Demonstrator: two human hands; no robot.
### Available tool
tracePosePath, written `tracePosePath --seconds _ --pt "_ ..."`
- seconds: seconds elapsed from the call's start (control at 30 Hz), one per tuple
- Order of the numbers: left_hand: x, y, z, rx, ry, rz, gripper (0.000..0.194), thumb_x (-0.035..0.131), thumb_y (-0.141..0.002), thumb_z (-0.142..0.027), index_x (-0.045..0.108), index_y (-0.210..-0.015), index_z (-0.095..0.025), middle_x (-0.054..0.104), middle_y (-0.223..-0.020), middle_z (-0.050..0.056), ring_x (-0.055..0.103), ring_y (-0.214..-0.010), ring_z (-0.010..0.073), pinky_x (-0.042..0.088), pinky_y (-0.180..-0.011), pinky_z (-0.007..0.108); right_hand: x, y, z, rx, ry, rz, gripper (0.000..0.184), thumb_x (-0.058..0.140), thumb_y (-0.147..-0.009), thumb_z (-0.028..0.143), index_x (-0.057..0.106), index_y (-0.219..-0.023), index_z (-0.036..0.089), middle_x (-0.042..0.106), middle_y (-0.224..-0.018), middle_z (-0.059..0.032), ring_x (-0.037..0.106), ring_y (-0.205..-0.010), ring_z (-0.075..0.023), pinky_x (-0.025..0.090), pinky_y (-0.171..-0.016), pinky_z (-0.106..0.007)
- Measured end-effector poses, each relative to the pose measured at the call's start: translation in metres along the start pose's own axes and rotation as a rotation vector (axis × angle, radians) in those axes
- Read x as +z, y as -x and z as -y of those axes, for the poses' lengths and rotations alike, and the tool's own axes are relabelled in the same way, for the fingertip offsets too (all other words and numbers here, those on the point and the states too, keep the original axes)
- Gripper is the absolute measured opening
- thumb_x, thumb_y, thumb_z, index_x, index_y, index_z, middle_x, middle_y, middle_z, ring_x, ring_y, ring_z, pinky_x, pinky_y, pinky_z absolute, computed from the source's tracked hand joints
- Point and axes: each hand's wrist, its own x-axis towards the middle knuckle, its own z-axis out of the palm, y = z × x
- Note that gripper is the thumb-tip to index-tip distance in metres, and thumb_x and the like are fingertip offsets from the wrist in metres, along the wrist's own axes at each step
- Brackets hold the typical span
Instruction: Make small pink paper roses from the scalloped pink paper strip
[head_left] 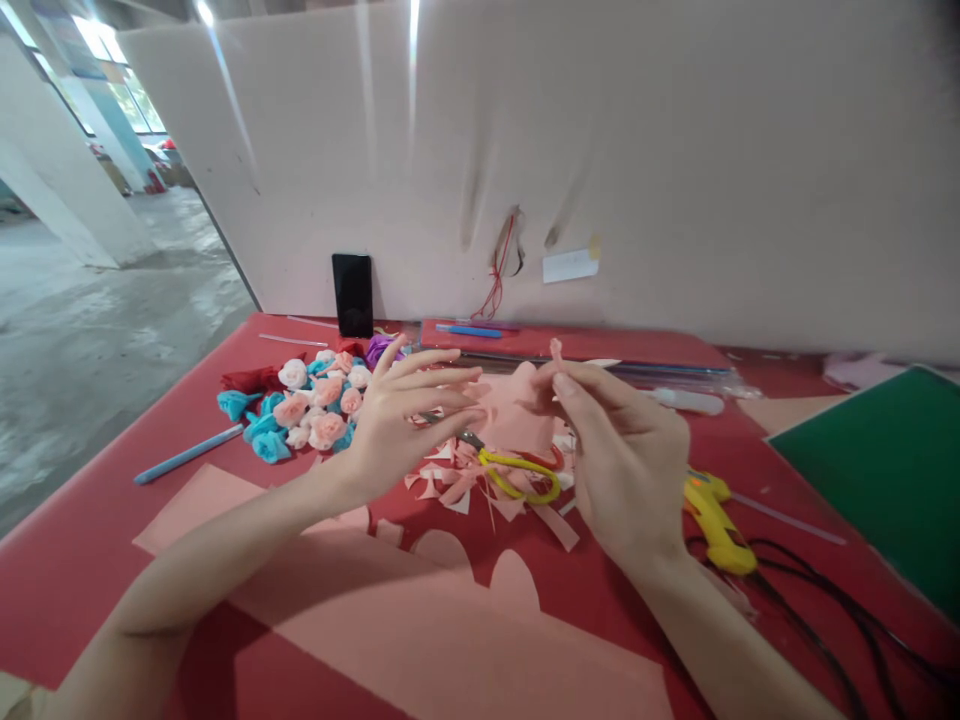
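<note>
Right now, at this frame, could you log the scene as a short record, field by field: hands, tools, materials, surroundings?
Left hand: open, fingers spread, nothing visibly held
Right hand: pinching a small pink piece between thumb and fingers
Tools: yellow-handled scissors among pink scraps; yellow glue gun beyond the right wrist
Flowers: pink, white and blue rosettes clustered beyond the left forearm
Sheet: large pink sheet nearest the camera
Surface: red tabletop
Backdrop: dark phone leaning on a pale panel
</note>
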Motion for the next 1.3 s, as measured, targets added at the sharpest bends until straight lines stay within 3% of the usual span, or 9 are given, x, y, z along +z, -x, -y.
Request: tracePosePath --seconds 0.1,0.2,0.3,0.43,0.57,0.7,0.93,1.07,1.3 --pt "-0.004 -0.003 -0.003 -0.072 0.037 0.035 0.005 0.071 -0.075 -0.021 0.07 -0.071 -0.019 0.075 -0.097 0.004 0.066 -0.101 0.0222 0.03 -0.11 0.052 -0.001 -0.004 -0.007 0.017 -0.122 0.004 0.011 0.061 -0.081 0.023 0.07 -0.074 0.024 0.066 -0.07 0.0019 0.06 -0.065 -0.011 0.05 -0.06 -0.023" --pt "-0.007 -0.006 -0.005 -0.169 0.119 0.072 0.006 0.07 -0.075 -0.019 0.071 -0.07 -0.02 0.075 -0.095 0.003 0.066 -0.1 0.0219 0.038 -0.105 0.05 -0.003 -0.008 -0.014 -0.057 -0.148 -0.032 0.013 0.06 -0.081 0.022 0.069 -0.072 0.023 0.066 -0.07 0.0008 0.06 -0.065 -0.0121 0.051 -0.062 -0.026" --pt "-0.008 -0.007 -0.005 -0.255 0.213 0.118 0.008 0.068 -0.077 -0.017 0.072 -0.071 -0.02 0.076 -0.083 0.001 0.071 -0.085 0.0188 0.044 -0.101 0.047 -0.004 -0.012 -0.02 -0.128 -0.123 -0.066 0.012 0.059 -0.082 0.022 0.069 -0.074 0.023 0.066 -0.071 -0.0011 0.062 -0.065 -0.0146 0.052 -0.061 -0.03" --pt "-0.002 -0.002 -0.002 -0.274 0.268 0.138 0.01 0.066 -0.079 -0.018 0.073 -0.072 -0.02 0.076 -0.072 -0.002 0.068 -0.056 0.0119 0.041 -0.106 0.047 -0.003 -0.011 -0.017 -0.347 0.146 -0.169 0.013 0.056 -0.084 0.019 0.067 -0.077 0.021 0.068 -0.071 -0.0027 0.065 -0.064 -0.0168 0.054 -0.058 -0.031" --pt "0.004 0.006 -0.01 -0.241 0.29 0.183 0.009 0.067 -0.078 -0.017 0.073 -0.072 -0.018 0.076 -0.076 0.001 0.069 -0.06 0.0139 0.048 -0.099 0.043 0.004 -0.004 -0.01 -0.596 0.344 -0.176 0.016 0.052 -0.084 0.01 0.062 -0.076 0.02 0.069 -0.075 -0.0031 0.066 -0.071 -0.0156 0.054 -0.065 -0.03" --pt "0.008 0.012 -0.025 -0.178 0.338 0.256 0.013 0.063 -0.081 -0.014 0.073 -0.073 -0.015 0.076 -0.072 0.001 0.068 -0.058 0.0121 0.049 -0.098 0.04 0.01 0.001 -0.014 -0.792 0.443 -0.122 0.015 0.054 -0.081 0.004 0.06 -0.079 0.017 0.068 -0.076 -0.0054 0.065 -0.067 -0.0132 0.052 -0.06 -0.024" --pt "0.013 0.016 -0.028 -0.149 0.467 0.263 0.016 0.059 -0.08 -0.003 0.073 -0.076 -0.008 0.075 -0.072 0.007 0.07 -0.066 0.0148 0.058 -0.081 0.026 0.009 0.003 -0.021 -0.925 0.511 -0.105 0.014 0.056 -0.079 0.0 0.058 -0.081 0.014 0.069 -0.075 -0.0095 0.066 -0.064 -0.0147 0.052 -0.055 -0.022" --pt "0.015 0.016 -0.022 -0.174 0.483 0.261 0.015 0.062 -0.079 -0.008 0.074 -0.07 -0.01 0.075 -0.069 0.007 0.07 -0.061 0.0148 0.058 -0.066 0.022 0.009 0.005 -0.017 -0.971 0.522 -0.089 0.015 0.055 -0.08 -0.001 0.057 -0.081 0.014 0.069 -0.071 -0.0095 0.067 -0.065 -0.0155 0.053 -0.056 -0.022" --pt "0.017 0.018 -0.019 -0.17 0.484 0.209 0.014 0.066 -0.078 -0.018 0.073 -0.068 -0.011 0.074 -0.067 0.007 0.07 -0.06 0.0158 0.057 -0.061 0.023 0.01 0.004 -0.015 -0.994 0.54 -0.106 0.017 0.055 -0.079 -0.001 0.056 -0.082 0.015 0.068 -0.069 -0.008 0.066 -0.063 -0.0155 0.053 -0.054 -0.024"
